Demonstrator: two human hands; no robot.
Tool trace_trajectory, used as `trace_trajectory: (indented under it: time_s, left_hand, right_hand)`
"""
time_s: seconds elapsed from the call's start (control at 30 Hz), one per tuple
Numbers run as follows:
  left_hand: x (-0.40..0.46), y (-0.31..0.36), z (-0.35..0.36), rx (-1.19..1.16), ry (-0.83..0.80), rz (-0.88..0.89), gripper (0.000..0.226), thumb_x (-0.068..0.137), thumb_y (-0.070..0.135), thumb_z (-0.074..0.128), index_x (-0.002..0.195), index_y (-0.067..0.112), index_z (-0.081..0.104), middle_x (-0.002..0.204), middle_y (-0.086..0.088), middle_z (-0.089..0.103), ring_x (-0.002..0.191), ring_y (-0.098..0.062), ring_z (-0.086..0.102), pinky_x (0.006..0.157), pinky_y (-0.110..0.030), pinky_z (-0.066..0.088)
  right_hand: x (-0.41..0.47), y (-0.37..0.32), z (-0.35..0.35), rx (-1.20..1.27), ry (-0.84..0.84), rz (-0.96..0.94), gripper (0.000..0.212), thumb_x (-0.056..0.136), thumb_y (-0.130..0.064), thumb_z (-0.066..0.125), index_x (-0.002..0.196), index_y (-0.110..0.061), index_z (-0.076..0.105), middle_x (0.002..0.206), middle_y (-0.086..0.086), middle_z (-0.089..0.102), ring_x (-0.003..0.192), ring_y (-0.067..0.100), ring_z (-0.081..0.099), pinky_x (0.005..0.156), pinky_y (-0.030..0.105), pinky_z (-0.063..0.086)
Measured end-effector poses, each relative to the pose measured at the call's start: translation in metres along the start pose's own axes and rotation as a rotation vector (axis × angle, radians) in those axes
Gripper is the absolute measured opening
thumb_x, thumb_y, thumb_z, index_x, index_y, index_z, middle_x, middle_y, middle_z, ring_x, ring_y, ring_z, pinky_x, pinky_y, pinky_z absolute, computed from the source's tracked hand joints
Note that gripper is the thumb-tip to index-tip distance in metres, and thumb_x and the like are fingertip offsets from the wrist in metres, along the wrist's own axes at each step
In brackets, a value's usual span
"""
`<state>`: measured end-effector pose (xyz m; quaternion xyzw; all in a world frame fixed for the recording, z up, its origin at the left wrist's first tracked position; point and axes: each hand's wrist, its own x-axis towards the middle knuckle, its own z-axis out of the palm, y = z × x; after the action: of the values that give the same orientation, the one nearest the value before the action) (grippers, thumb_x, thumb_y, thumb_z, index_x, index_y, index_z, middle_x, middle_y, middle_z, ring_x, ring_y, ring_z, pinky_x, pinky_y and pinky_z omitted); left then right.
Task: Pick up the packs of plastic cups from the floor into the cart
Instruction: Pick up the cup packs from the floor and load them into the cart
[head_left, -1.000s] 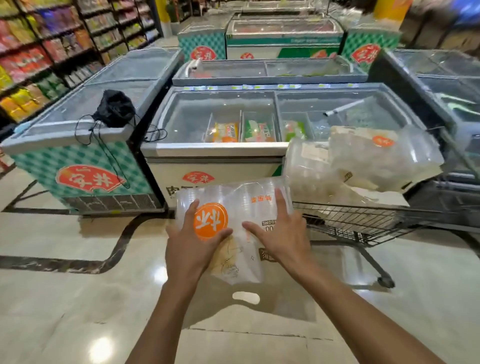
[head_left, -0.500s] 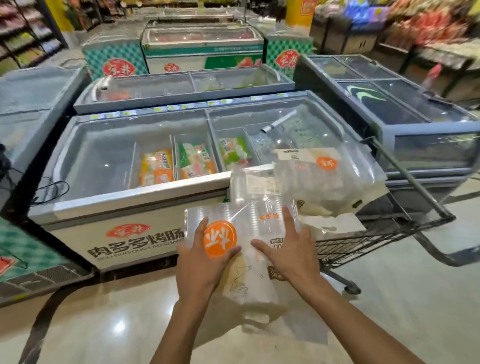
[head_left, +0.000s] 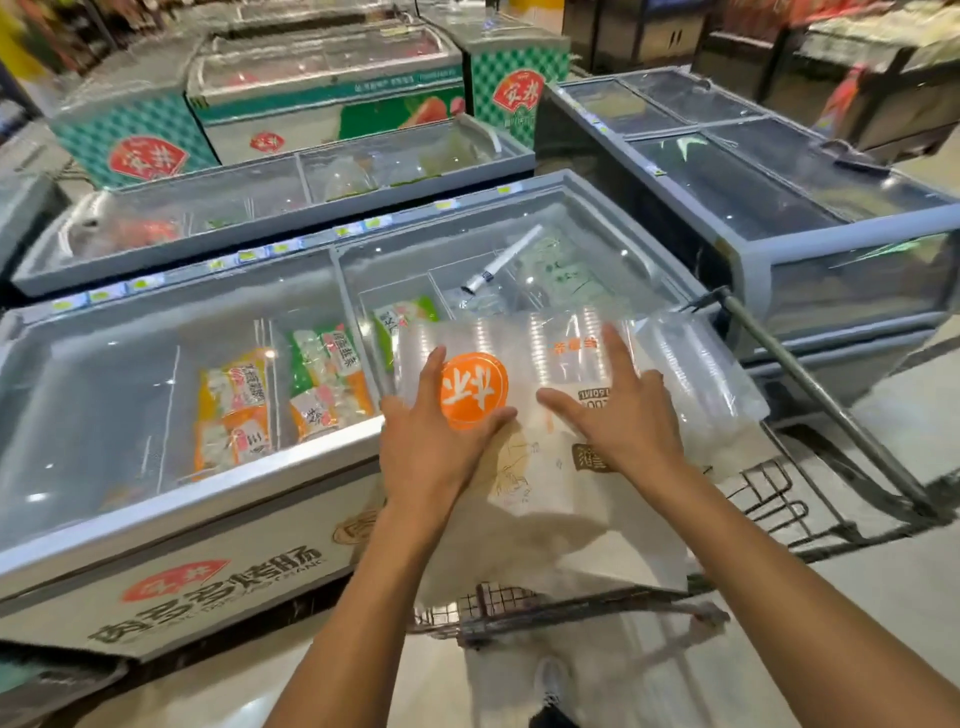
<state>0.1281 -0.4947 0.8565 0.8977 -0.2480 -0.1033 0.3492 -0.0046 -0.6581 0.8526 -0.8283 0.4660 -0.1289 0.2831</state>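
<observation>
I hold a clear pack of plastic cups (head_left: 545, 358) with a round orange label between both hands, above the wire cart (head_left: 769, 493). My left hand (head_left: 431, 441) grips its left side over the orange label. My right hand (head_left: 618, 415) presses on its right side with fingers spread. Another clear pack of cups (head_left: 696, 379) lies in the cart just to the right, partly hidden behind the held pack. A white plastic bag flap (head_left: 545, 551) hangs below the held pack over the cart's near rim.
A chest freezer (head_left: 156, 509) with packaged frozen food stands directly left of the cart. More freezers (head_left: 779, 208) stand behind and to the right. The cart's dark handle bar (head_left: 810, 384) slants along the right side. Shiny tiled floor (head_left: 883, 597) lies around me.
The pack has risen from in front of the freezer to above the cart, carried up and right in both hands. The view has swung right and closer to the cart.
</observation>
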Motion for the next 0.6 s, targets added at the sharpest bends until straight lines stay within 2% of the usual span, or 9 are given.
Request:
trace_trajectory:
  time_s: [0.23,0.37,0.47,0.6]
  left_hand:
    - [0.101,0.099,0.066,0.074,-0.092,0.082,0.106,0.066,0.090,0.066,0.155,0.053,0.023,0.145,-0.021,0.041,0.125,-0.042,0.057,0.103,-0.044,0.047]
    - [0.126,0.094,0.115,0.163,-0.197,-0.003,0.111,0.058,0.102,0.053,0.153,0.056,0.020,0.157,-0.023,0.029,0.122,-0.045,0.059,0.101,-0.047,0.050]
    - [0.125,0.083,0.141,0.174,-0.276,-0.065,0.111,0.061,0.102,0.050,0.155,0.057,0.014,0.153,-0.022,0.034,0.127,-0.047,0.055,0.102,-0.050,0.048]
    - [0.135,0.086,0.147,0.203,-0.289,-0.057,0.113,0.061,0.102,0.049,0.157,0.055,0.011,0.153,-0.023,0.033,0.131,-0.048,0.051,0.103,-0.051,0.046]
  right_hand:
    - [0.142,0.047,-0.059,-0.024,-0.018,0.085,0.120,0.063,-0.098,0.054,0.160,-0.050,0.002,0.161,0.031,0.027,0.145,0.046,0.035,0.111,0.055,0.037]
    - [0.186,0.084,-0.044,-0.087,-0.116,0.111,0.123,0.059,-0.104,0.047,0.161,-0.049,0.005,0.165,0.028,0.017,0.147,0.046,0.032,0.114,0.057,0.036]
    - [0.193,0.106,-0.022,-0.095,-0.180,0.137,0.114,0.067,-0.099,0.045,0.161,-0.049,0.005,0.166,0.026,0.018,0.153,0.043,0.022,0.117,0.056,0.032]
    - [0.198,0.113,-0.019,-0.136,-0.163,0.137,0.108,0.069,-0.102,0.038,0.159,-0.054,0.002,0.166,0.027,0.016,0.151,0.044,0.027,0.114,0.056,0.035]
